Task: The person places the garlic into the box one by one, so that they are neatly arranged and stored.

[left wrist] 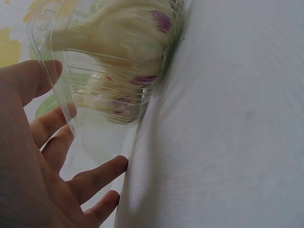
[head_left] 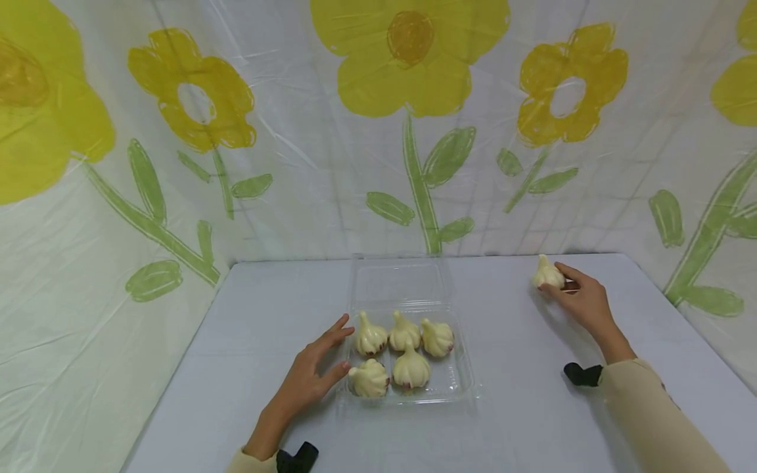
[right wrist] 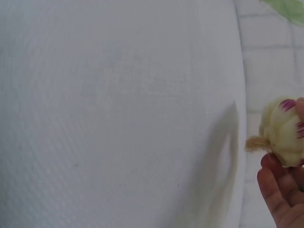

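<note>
My right hand (head_left: 582,301) pinches a garlic bulb (head_left: 544,272) between thumb and fingers, above the far right of the table. In the right wrist view, the held bulb (right wrist: 280,128) has purple streaks and a root tuft. My left hand (head_left: 310,364) is at the left side of a clear plastic clamshell box (head_left: 458,387), its fingers spread and loosely bent. In the left wrist view, the thumb and fingertips are right at the box's rim (left wrist: 64,102). Several garlic bulbs (head_left: 405,332) sit inside the box, three along the back and others in front. One bulb (head_left: 370,378) lies at the front left.
The box's transparent lid (head_left: 401,282) is folded back toward the far table edge. A white cloth covers the table (head_left: 508,420). Behind it hangs a sheet (head_left: 307,197) printed with yellow flowers. Black straps (head_left: 582,374) are at both wrists.
</note>
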`<state>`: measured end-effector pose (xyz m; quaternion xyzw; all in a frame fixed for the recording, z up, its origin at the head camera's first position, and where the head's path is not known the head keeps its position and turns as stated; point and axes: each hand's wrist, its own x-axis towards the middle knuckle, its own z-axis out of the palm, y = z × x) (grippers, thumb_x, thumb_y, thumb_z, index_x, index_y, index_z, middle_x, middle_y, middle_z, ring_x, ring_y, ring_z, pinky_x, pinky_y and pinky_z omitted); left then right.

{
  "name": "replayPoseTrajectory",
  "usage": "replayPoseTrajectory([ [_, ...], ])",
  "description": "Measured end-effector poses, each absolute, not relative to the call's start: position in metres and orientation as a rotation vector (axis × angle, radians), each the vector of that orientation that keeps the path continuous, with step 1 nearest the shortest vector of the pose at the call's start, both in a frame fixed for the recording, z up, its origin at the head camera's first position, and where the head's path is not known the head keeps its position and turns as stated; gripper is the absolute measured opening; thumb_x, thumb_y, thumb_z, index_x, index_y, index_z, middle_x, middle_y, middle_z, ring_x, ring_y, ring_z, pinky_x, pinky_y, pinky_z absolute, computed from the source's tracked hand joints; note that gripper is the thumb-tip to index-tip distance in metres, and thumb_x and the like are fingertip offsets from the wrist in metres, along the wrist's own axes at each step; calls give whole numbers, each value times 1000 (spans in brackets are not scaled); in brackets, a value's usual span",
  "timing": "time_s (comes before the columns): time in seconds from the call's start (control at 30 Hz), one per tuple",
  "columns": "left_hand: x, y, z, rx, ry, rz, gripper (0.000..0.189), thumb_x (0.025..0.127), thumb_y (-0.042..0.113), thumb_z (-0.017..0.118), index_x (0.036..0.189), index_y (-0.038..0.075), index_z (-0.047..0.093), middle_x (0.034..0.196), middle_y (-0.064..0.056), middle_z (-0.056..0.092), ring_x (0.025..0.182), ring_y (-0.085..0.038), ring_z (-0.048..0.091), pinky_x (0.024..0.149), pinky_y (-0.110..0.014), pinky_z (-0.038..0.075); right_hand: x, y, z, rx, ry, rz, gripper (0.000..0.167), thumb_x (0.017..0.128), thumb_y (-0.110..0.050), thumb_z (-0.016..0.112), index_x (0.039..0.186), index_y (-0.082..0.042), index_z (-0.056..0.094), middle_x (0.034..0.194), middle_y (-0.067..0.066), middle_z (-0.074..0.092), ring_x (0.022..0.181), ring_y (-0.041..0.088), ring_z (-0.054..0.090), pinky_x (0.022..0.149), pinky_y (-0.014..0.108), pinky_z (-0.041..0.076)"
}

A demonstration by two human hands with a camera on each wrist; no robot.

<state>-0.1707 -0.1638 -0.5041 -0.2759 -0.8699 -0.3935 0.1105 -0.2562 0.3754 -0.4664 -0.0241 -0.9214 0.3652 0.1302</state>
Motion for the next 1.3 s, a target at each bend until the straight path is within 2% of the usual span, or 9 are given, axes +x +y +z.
replayPoseTrajectory([
  [0.2,-171,-165,-504,-818,-2556,-1145,57,93,16,71,147,14,53,164,-5,40,147,-25,45,111,-53,46,-252,364,-465,-45,-2613,1113,66,92,-36,76,147,-5,54,136,27,61,79,-20,48,60,14,47],
  [0.43,-170,-165,-503,-822,-2551,-1150,57,93,15,71,147,13,53,164,-6,40,147,-25,45,111,-51,46,-246,348,-466,-53,-2586,1182,67,91,-39,77,146,-8,55,138,24,61,81,-16,52,63,13,47],
  [0.6,-170,-165,-504,-826,-2549,-1160,57,94,16,71,148,14,53,164,-6,39,148,-24,44,112,-48,46,-240,337,-472,-55,-2547,1243,64,91,-35,78,144,-7,57,127,18,66,81,-13,55,65,13,48],
  [0.83,-171,-165,-505,-839,-2543,-1149,57,94,16,71,148,13,53,164,-6,39,147,-26,45,112,-48,46,-236,321,-475,-69,-2460,1377,62,90,-32,79,143,-8,58,108,-9,63,82,-8,60,68,12,51],
  [1.07,-171,-164,-502,-848,-2537,-1147,57,94,15,71,148,11,52,163,-9,40,146,-28,47,110,-49,47,-232,307,-473,-32,-2389,1453,63,90,-24,80,145,-7,56,109,-16,60,84,-10,61,71,9,51],
  [1.3,-169,-164,-501,-835,-2554,-1165,57,94,15,72,147,11,53,163,-8,40,146,-27,46,111,-50,47,-225,298,-465,31,-2385,1545,62,90,-23,79,145,-6,56,106,-21,63,87,-7,64,73,11,53],
])
